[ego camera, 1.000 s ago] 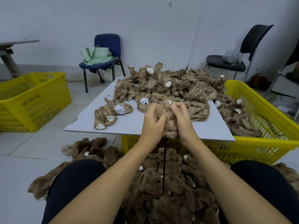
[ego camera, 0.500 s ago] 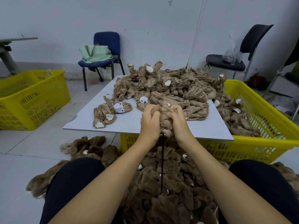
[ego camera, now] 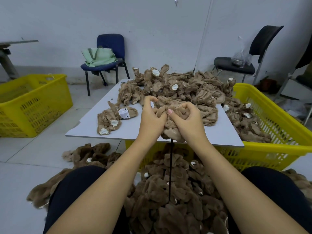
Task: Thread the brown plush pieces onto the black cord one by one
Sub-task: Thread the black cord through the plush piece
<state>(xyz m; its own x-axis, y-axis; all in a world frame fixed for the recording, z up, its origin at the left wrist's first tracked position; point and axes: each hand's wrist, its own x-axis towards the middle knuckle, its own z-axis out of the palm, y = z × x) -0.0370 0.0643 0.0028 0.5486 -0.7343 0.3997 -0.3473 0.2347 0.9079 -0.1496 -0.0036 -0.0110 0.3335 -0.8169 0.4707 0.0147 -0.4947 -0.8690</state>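
Note:
My left hand (ego camera: pixel 151 118) and my right hand (ego camera: pixel 187 120) both grip one crumpled brown plush piece (ego camera: pixel 172 131) above the near edge of the grey board (ego camera: pixel 87 123). A black cord (ego camera: pixel 170 171) hangs straight down from under that piece into a mass of threaded brown plush pieces (ego camera: pixel 170 196) between my knees. A large heap of loose plush pieces (ego camera: pixel 179 88) covers the far half of the board. Two more plush pieces (ego camera: pixel 111 119), one with a white patch, lie on the board to the left of my hands.
The board rests on a yellow crate (ego camera: pixel 273 129) that holds more plush on its right side. Another yellow crate (ego camera: pixel 32 102) stands at left. A blue chair (ego camera: pixel 108 65) with a green bag and a black chair (ego camera: pixel 239 65) stand by the wall.
Both hands have risen slightly and moved farther over the board with the plush piece. The fingers have spread apart on it, working the fabric around the cord's top.

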